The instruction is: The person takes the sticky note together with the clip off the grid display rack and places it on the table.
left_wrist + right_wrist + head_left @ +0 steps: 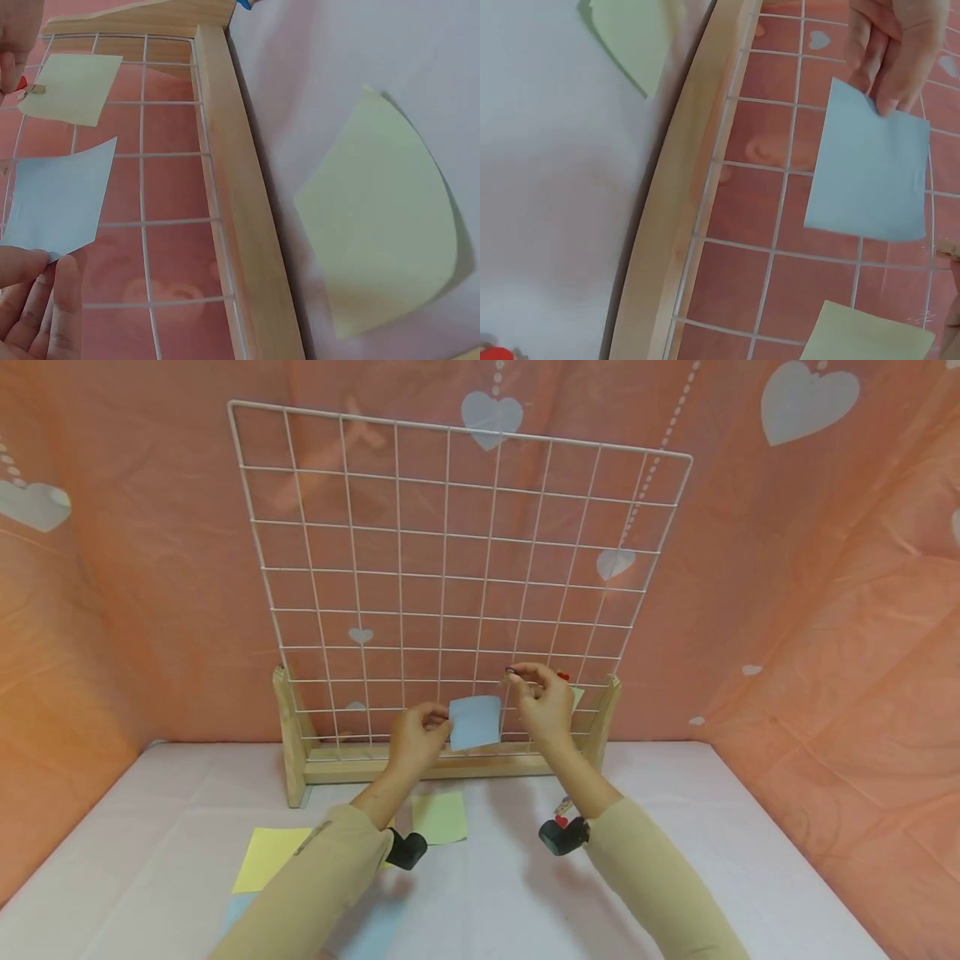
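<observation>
My left hand [418,739] pinches a light blue square paper note [474,722] by its edge, holding it up against the lower part of a white wire grid [442,568]. To the right of the note and a little higher, my right hand [546,706] pinches a small wooden clothespin [948,247] between thumb and fingertips, close to the grid wires. Beside that hand, a pale green note [71,90] hangs on the grid from a wooden clothespin with a red decoration [31,88]. In the head view the right hand partly hides this green note.
A wooden stand [450,767] bears the grid, which leans back. On the white table [480,893] lie a pale green note [439,817], yellow paper [270,857] and light blue paper [378,927] partly under the left sleeve. Red-heart clothespins [562,814] lie near the right wrist.
</observation>
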The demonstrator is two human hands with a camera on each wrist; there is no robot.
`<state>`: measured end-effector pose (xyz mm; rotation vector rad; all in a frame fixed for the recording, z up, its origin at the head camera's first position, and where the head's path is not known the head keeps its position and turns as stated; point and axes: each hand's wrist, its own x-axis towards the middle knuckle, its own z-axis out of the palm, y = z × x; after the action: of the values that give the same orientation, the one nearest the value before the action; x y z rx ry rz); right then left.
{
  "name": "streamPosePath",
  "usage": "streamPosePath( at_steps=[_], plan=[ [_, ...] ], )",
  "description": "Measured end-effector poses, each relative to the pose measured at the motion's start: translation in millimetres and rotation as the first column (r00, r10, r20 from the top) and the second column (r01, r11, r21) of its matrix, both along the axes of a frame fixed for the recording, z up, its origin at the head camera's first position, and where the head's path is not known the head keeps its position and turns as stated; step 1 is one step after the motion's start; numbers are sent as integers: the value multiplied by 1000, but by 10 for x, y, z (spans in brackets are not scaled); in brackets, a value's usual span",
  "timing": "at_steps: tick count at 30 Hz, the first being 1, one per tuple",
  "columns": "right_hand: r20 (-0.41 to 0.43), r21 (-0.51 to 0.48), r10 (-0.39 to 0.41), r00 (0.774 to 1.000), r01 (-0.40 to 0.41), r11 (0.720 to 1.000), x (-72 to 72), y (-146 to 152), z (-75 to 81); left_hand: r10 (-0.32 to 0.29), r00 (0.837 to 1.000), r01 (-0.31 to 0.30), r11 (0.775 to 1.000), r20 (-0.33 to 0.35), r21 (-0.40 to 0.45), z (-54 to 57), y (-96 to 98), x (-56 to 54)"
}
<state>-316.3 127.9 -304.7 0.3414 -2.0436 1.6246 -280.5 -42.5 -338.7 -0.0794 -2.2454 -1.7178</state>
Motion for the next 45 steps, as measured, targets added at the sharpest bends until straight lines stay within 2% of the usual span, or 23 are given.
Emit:
streamPosePath(
  at_steps=[6,13,20,22,28,31,38,45],
  plan=[
    [63,-36,30,998,-28,999,47,70,-23,-3,1000,3,1000,5,16,-46,-52,9],
    [108,-20,39,993,-37,999,150,165,-104,-16,1000,16,997,5,-74,-67,-99,110],
    [176,42,15,984,-22,999,224,313,-225,-36,994,44,996,107,-76,-108,-131,200],
    [188,62,7,982,-19,998,278,330,-199,-38,992,48,996,119,-81,-127,-140,209],
    [186,50,34,982,-44,998,289,420,-315,-74,987,81,996,143,-45,-168,-160,249],
    [188,53,17,982,-27,998,282,468,-397,-97,983,103,994,158,-28,-194,-170,283],
    [232,59,-32,972,19,998,341,544,-488,-108,970,110,994,216,0,-256,-234,347],
    [332,97,-100,938,72,993,398,633,-558,-134,959,134,991,249,18,-307,-293,392]
  ],
)
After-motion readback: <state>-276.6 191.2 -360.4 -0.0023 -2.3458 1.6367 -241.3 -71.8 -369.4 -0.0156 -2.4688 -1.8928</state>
